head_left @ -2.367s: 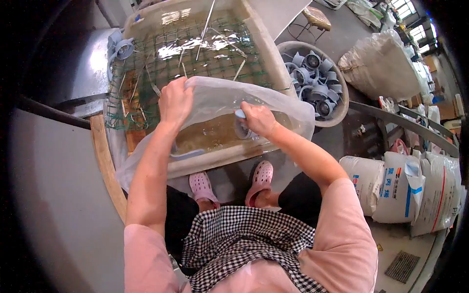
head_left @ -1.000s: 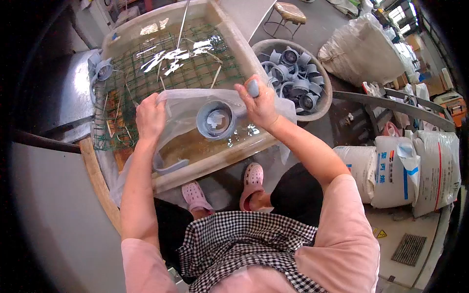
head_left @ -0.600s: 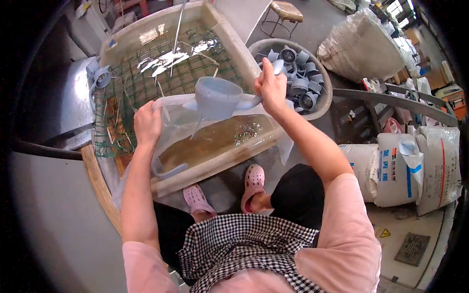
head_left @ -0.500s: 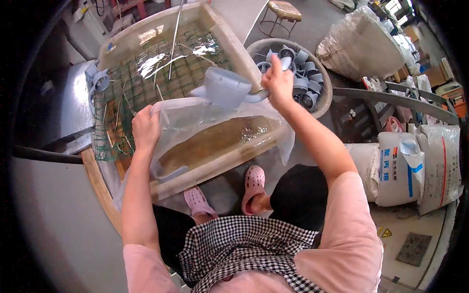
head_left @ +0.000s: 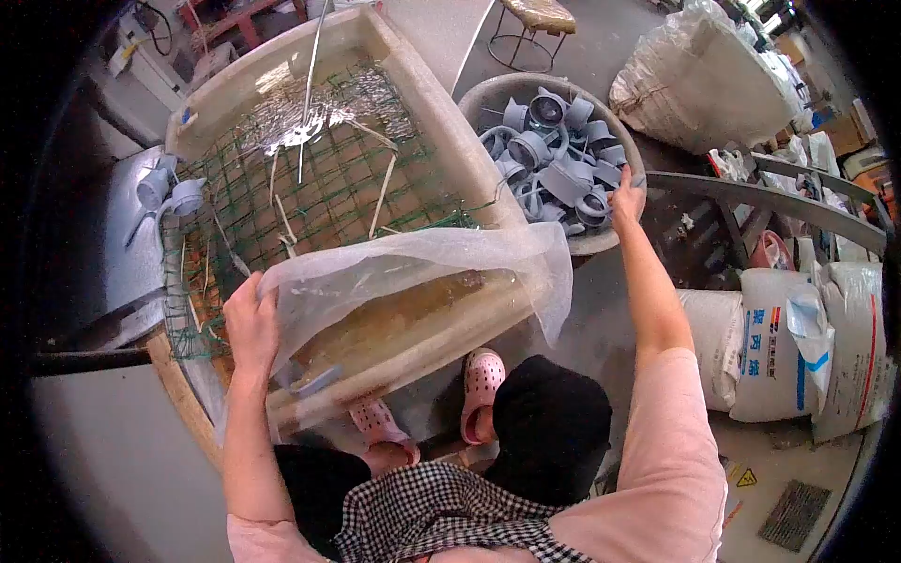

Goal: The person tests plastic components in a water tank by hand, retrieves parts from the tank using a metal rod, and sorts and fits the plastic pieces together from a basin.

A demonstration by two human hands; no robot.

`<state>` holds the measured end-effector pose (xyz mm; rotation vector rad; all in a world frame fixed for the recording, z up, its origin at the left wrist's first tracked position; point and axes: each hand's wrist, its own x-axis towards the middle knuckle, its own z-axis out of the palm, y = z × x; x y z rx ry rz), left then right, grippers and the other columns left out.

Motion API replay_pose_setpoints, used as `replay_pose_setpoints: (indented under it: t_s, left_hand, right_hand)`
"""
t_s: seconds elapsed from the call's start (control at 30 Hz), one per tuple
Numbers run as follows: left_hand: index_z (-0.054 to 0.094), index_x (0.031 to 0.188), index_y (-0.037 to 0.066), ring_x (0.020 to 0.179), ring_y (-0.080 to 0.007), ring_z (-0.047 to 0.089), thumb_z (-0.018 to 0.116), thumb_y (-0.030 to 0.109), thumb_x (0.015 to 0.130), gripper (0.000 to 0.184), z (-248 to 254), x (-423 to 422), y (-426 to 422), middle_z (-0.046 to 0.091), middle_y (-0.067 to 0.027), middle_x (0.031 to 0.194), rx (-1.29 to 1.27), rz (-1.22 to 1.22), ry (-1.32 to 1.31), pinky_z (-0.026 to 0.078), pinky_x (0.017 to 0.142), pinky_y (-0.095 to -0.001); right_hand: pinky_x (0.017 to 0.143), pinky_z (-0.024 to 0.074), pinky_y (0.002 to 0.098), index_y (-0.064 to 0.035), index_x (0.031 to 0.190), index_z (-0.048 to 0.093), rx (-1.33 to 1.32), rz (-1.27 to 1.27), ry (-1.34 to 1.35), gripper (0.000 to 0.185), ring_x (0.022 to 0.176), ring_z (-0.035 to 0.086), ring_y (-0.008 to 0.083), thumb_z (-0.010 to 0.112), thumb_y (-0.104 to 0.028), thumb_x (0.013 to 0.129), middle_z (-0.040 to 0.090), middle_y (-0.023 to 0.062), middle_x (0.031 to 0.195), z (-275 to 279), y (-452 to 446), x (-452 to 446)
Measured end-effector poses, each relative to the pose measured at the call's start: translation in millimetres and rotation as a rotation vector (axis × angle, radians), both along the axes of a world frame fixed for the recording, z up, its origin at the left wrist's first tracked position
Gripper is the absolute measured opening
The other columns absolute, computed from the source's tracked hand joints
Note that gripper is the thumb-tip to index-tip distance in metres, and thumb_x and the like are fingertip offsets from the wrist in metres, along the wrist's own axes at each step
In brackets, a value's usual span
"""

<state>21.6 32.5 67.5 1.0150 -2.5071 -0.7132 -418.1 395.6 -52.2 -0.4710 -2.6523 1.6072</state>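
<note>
My left hand (head_left: 251, 324) is closed on the edge of a clear plastic sheet (head_left: 404, 251), which may be a bag. The sheet hangs over the near end of a large water-filled basin (head_left: 441, 333). A grey curved piece (head_left: 317, 380) shows low behind or inside the sheet. At the right rim of a round tub (head_left: 631, 155), my right hand (head_left: 627, 199) appears closed around the rim. Grey plastic cup-shaped parts (head_left: 563, 178) with curved handles fill the tub. Two similar grey parts (head_left: 174, 192) rest at the basin's left edge.
Green wire mesh (head_left: 328, 188) lies across the basin, with pale strips and a thin rod (head_left: 310, 103) on it. Full white sacks (head_left: 774, 347) stand at the right beside a curved metal rail (head_left: 760, 192). A stool (head_left: 535, 19) and a large bulging sack (head_left: 699, 89) are farther back.
My right hand has moved right, from above the sheet to the tub rim, and no longer holds the grey handled cup. My left hand still grips the sheet, slightly lower left. The view has shifted.
</note>
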Motion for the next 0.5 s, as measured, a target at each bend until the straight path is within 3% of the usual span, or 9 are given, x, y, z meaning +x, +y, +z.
replay_pose_setpoints:
  t_s: [0.03,0.1,0.13,0.17,0.23,0.27,0.37,0.43,0.5]
  left_hand:
    - [0.055,0.080,-0.004,0.059,-0.0333,0.048,0.052,0.014,0.083,0.019,-2,0,0,0.052,-0.0220,0.068,0.002,-0.002,-0.003,0.039,0.058,-0.0369]
    - [0.053,0.080,-0.004,0.056,-0.0243,0.045,0.053,0.012,0.082,0.016,-6,-1,-3,0.049,-0.0184,0.065,0.028,-0.002,0.052,0.038,0.056,-0.0343]
    - [0.053,0.079,-0.005,0.056,-0.0194,0.041,0.053,0.009,0.082,0.014,-8,-3,-4,0.047,-0.0151,0.062,-0.027,-0.005,0.059,0.037,0.054,-0.0323]
    - [0.053,0.079,-0.005,0.056,-0.0194,0.041,0.053,0.009,0.082,0.014,-8,-4,-4,0.047,-0.0151,0.062,-0.023,-0.003,0.049,0.037,0.054,-0.0323]
    - [0.052,0.078,-0.005,0.056,-0.0196,0.039,0.053,0.009,0.082,0.014,-6,-5,-7,0.045,-0.0147,0.061,0.090,0.051,-0.001,0.036,0.054,-0.0320]
    - [0.051,0.076,-0.005,0.056,-0.0184,0.037,0.053,0.009,0.081,0.015,-6,-9,-4,0.044,-0.0150,0.060,0.050,0.055,0.022,0.035,0.053,-0.0311]
    - [0.052,0.076,-0.004,0.056,-0.0257,0.046,0.053,0.010,0.081,0.015,-4,-11,-4,0.049,-0.0194,0.063,0.056,-0.050,-0.061,0.039,0.055,-0.0350]
    - [0.056,0.078,-0.002,0.067,-0.0376,0.055,0.056,0.016,0.081,0.019,2,-13,8,0.055,-0.0236,0.071,-0.023,-0.188,-0.241,0.043,0.060,-0.0414]
    - [0.060,0.080,-0.001,0.080,-0.0421,0.054,0.059,0.023,0.080,0.023,15,-21,21,0.056,-0.0261,0.079,0.238,-0.261,-0.621,0.044,0.066,-0.0466]
  right_hand:
    - [0.048,0.0433,0.0331,0.0097,0.088,0.058,0.002,-0.002,-0.003,0.061,0.050,0.055,0.0194,0.052,-0.051,0.085,0.061,0.0153,0.068,-17,7,-14]
    - [0.048,0.0453,0.0327,0.0090,0.080,0.056,-0.093,-0.023,-0.059,0.062,0.048,0.059,0.0235,0.054,-0.053,0.083,0.059,0.0144,0.054,-65,20,-43]
    - [0.066,0.0497,0.0366,0.0104,0.110,0.047,0.193,-0.036,-0.148,0.064,0.077,0.064,0.0281,0.057,-0.046,0.083,0.063,0.0205,0.079,-96,31,-75]
    - [0.066,0.0497,0.0366,0.0104,0.110,0.047,0.197,-0.032,-0.157,0.064,0.077,0.064,0.0281,0.057,-0.046,0.083,0.063,0.0205,0.079,-100,24,-75]
    - [0.089,0.0415,0.0425,0.0075,0.127,0.031,1.071,-0.262,0.309,0.071,0.111,0.050,0.0344,0.062,-0.037,0.081,0.050,0.0257,0.116,-83,-11,-54]
    - [0.101,0.0284,0.0457,0.0046,0.133,0.026,0.861,-0.031,0.238,0.075,0.124,0.031,0.0387,0.065,-0.028,0.079,0.032,0.0255,0.133,-31,-34,-27]
    - [0.099,0.0332,0.0424,0.0033,0.120,0.044,0.726,0.314,0.749,0.050,0.115,0.040,0.0383,0.063,-0.021,0.081,0.041,0.0253,0.122,-71,-64,-49]
    - [0.091,0.0396,0.0378,-0.0010,0.097,0.061,0.479,0.624,0.731,0.022,0.106,0.049,0.0350,0.060,-0.018,0.084,0.049,0.0218,0.115,-53,-103,-23]
    - [0.084,0.0423,0.0360,-0.0001,0.095,0.061,0.175,0.989,0.617,0.020,0.097,0.055,0.0314,0.057,-0.018,0.086,0.055,0.0173,0.106,-15,-142,31]
